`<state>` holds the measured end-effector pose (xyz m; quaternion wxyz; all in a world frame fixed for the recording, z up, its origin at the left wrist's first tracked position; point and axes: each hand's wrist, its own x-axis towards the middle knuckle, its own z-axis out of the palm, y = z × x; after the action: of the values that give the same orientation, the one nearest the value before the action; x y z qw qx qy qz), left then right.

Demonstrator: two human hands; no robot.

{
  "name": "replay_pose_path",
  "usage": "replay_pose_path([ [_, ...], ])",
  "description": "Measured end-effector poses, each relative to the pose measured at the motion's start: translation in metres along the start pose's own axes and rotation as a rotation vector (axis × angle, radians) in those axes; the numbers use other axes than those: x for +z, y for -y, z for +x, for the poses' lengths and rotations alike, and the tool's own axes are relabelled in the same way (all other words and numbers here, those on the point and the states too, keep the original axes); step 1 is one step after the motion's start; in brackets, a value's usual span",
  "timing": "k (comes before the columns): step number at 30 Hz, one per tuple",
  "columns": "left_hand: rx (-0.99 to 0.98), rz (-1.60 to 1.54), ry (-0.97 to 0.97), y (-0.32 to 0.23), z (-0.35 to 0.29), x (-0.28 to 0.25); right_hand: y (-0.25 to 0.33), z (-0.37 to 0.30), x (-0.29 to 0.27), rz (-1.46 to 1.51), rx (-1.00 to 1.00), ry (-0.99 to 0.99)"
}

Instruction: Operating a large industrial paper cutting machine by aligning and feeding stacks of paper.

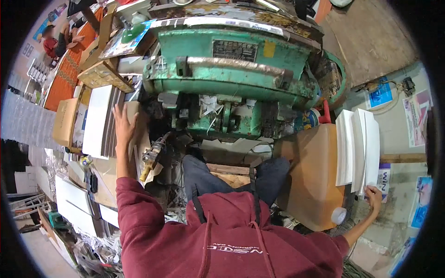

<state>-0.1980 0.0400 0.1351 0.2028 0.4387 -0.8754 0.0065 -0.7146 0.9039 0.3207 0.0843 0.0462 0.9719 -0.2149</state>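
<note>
My left hand rests with fingers apart against the side of a stack of white and grey cardboard sheets on the left. Over on the right, my right hand pinches the lower corner of a fanned bundle of white card sheets. That bundle stands on edge beside a large amber plastic jerrycan with a white cap. Between my arms, in front of my knees, is a worn green machine with a metal bar across it and paper scraps caught in its lower part.
A tool with a yellow handle juts out near my left forearm. More white sheets lie at lower left. A red handle sits behind the jerrycan. Paper scraps litter the floor. Another person sits far left.
</note>
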Motion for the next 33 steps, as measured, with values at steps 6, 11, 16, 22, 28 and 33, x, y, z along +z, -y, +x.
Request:
replay_pose_path([
  [6,0.265,-0.28,-0.062,-0.137,0.066,-0.055,0.005,-0.019,0.002,0.088,0.053,0.084],
  [11,0.5,-0.47,-0.131,-0.228,0.115,-0.079,0.046,-0.043,0.034,-0.295,-0.371,-0.807],
  [16,0.438,-0.282,0.435,-0.23,0.137,0.009,0.157,-0.053,0.057,0.02,-0.559,-0.851],
  [22,0.493,-0.109,0.652,-0.258,-0.005,-0.031,0.241,-0.057,0.146,0.519,-0.789,-0.141],
  [28,0.747,0.074,0.456,-0.218,-0.123,-0.1,0.325,-0.041,0.274,0.499,-0.866,0.66],
  [33,0.371,-0.138,0.323,-0.161,-0.119,-0.175,0.37,0.002,0.324,0.361,-0.878,0.706],
])
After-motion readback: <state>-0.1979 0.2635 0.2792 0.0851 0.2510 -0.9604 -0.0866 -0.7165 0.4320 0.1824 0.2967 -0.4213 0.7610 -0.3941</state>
